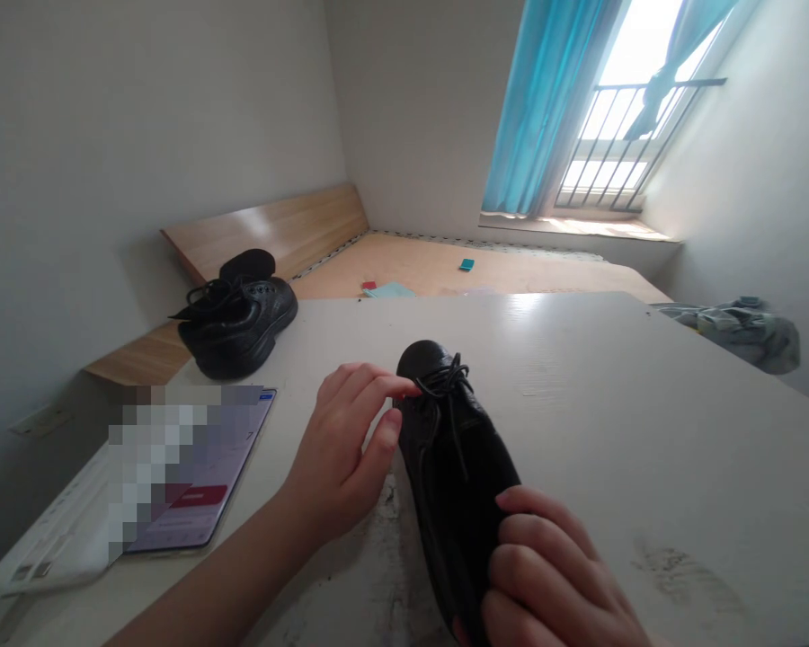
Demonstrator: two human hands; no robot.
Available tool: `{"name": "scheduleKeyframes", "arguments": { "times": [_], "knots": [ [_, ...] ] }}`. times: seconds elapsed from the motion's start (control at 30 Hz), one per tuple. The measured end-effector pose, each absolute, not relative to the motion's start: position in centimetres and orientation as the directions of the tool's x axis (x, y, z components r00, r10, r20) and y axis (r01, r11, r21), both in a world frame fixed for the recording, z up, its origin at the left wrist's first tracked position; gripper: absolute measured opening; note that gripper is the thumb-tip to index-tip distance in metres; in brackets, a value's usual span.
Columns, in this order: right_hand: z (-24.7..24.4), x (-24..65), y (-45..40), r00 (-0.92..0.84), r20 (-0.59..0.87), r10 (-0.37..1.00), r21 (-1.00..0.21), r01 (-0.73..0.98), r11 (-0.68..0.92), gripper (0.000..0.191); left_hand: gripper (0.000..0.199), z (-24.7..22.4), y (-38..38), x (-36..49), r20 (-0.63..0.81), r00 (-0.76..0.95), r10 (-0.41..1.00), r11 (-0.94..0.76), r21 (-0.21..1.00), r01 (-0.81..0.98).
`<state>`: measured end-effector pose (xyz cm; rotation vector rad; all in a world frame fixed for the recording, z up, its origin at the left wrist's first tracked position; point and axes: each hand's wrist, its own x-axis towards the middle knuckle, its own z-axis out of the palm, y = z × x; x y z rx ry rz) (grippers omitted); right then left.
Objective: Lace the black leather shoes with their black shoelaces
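A black lace-up leather shoe (462,485) rests on the white table, its toe pointing away from me and its lace tied in a bow (453,382). My right hand (546,575) grips the shoe by its right side near the heel, thumb mostly hidden. At the shoe's left, my left hand (351,440) has its index fingertip against the lace area. Its thumb is held apart from that finger, beside the shoe. The other black shoe (243,323) stands at the table's far left corner, with loose laces and its tongue raised.
Left of my arm lies a tablet (202,494) with a partly blurred screen, next to a white object (74,530). Beyond the white table (580,377) is a bed (431,256) with a wooden headboard (276,229). A bundle of cloth (742,332) sits at the right.
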<state>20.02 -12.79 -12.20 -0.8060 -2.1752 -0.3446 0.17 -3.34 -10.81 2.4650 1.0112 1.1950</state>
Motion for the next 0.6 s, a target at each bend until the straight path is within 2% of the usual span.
{"name": "scheduleKeyframes", "arguments": {
  "times": [0.13,0.3,0.37,0.47,0.53,0.6],
  "knots": [
    [-13.1,19.3,-12.6,-0.481,0.768,0.422,-0.017,0.643,0.766,0.027,0.022,-10.8,-3.3,0.3,0.581,0.452,0.677,-0.734,0.480,0.481],
    [-11.0,20.3,-12.2,-0.605,0.667,0.436,-0.006,0.580,0.815,0.039,0.021,-10.9,-3.5,0.5,0.542,0.493,0.680,-0.733,0.522,0.436],
    [-9.1,20.9,-11.6,-0.613,0.619,0.491,-0.092,0.564,0.821,0.032,0.021,-11.0,-3.6,0.5,0.530,0.517,0.672,-0.738,0.537,0.409],
    [-6.7,21.5,-10.1,-0.530,0.603,0.596,-0.221,0.607,0.764,0.011,0.027,-11.1,-3.6,0.5,0.511,0.568,0.645,-0.755,0.543,0.368],
    [-6.1,21.7,-8.6,-0.541,0.552,0.634,-0.208,0.647,0.733,0.012,0.035,-11.1,-3.6,0.6,0.485,0.607,0.629,-0.762,0.541,0.357],
    [-6.3,21.8,-7.3,-0.609,0.482,0.630,-0.125,0.664,0.737,0.012,0.037,-11.0,-3.6,0.6,0.458,0.631,0.626,-0.759,0.544,0.359]
  ]
}}
